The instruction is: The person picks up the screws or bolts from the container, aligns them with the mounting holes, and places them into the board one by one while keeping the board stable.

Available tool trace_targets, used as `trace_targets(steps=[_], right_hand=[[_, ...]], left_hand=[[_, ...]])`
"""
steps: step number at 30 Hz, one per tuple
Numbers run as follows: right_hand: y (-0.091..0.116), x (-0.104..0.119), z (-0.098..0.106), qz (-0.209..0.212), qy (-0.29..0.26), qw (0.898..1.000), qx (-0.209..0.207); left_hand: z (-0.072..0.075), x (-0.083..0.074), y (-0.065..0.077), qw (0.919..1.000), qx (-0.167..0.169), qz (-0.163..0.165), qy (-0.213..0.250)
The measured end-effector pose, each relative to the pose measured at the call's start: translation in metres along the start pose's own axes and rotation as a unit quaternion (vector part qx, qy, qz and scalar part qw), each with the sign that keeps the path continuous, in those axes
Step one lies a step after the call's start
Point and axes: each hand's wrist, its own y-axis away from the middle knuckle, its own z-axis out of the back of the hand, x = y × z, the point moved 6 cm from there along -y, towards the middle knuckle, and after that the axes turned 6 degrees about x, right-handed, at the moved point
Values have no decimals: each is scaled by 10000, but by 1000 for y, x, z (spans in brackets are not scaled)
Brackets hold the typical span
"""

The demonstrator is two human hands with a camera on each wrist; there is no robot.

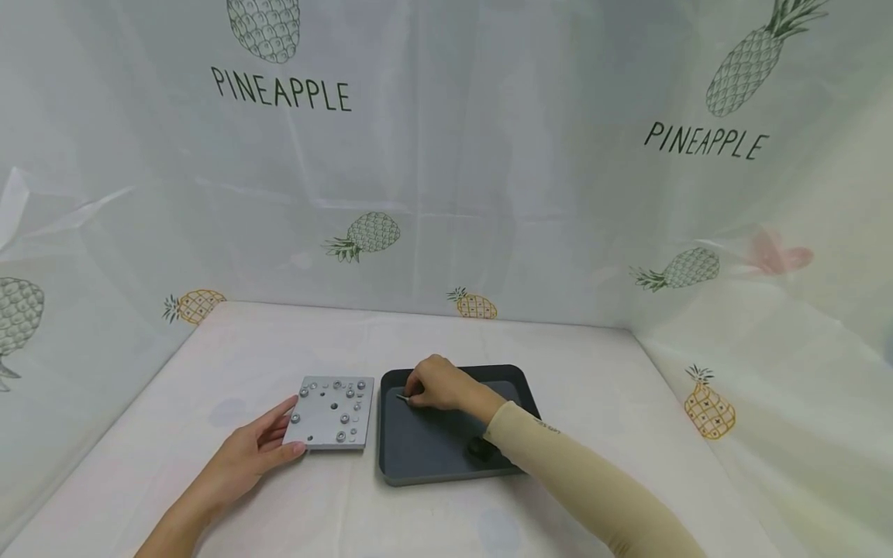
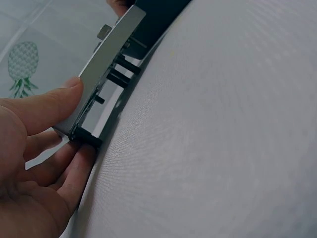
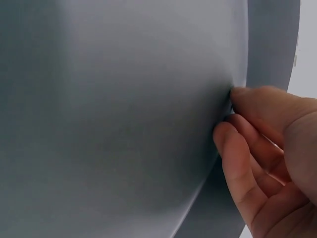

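Observation:
A square silver metal plate [image 1: 324,422], dotted with bolts and holes, sits left of the tray. My left hand [image 1: 244,457] grips its left side, thumb at the near corner and fingers at the edge. In the left wrist view, dark posts [image 2: 119,78] stick out beneath the plate [image 2: 106,64]. Over the far left part of a dark grey tray [image 1: 418,465], my right hand [image 1: 439,384] pinches a small silver pin [image 1: 402,397] that pokes out past the fingertips. The right wrist view shows the thumb and fingers [image 3: 235,158] close to the tray floor; the pin is hidden there.
A small black object [image 1: 480,448] lies in the tray's near right part, close under the right sleeve [image 1: 558,465]. The tray's raised rim stands just right of the plate. White cloth covers the table [image 1: 293,341], and a pineapple-print curtain [image 1: 488,155] hangs behind and at the sides.

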Motion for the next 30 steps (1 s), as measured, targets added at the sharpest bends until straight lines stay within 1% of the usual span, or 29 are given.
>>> trace_targets(steps=[7,12,17,22,30], right_hand=[[-1,-1,0,-53,-8,9999,-94],[-1,-4,2,110,25,9998,-135],[2,-11,5,396,-439,9981,-150],[3,-19,6,410,-1052,9936,-34],[2,-26,3,595,-1539,9863,58]], left_hand=[[0,2,-2,10000,-28,52,-52],[0,2,-3,10000,-22,45,-84],[1,1,-4,10000,-15,16,-39],[1,1,-4,10000,-3,20,-8],[0,5,-3,10000,7,65,31]])
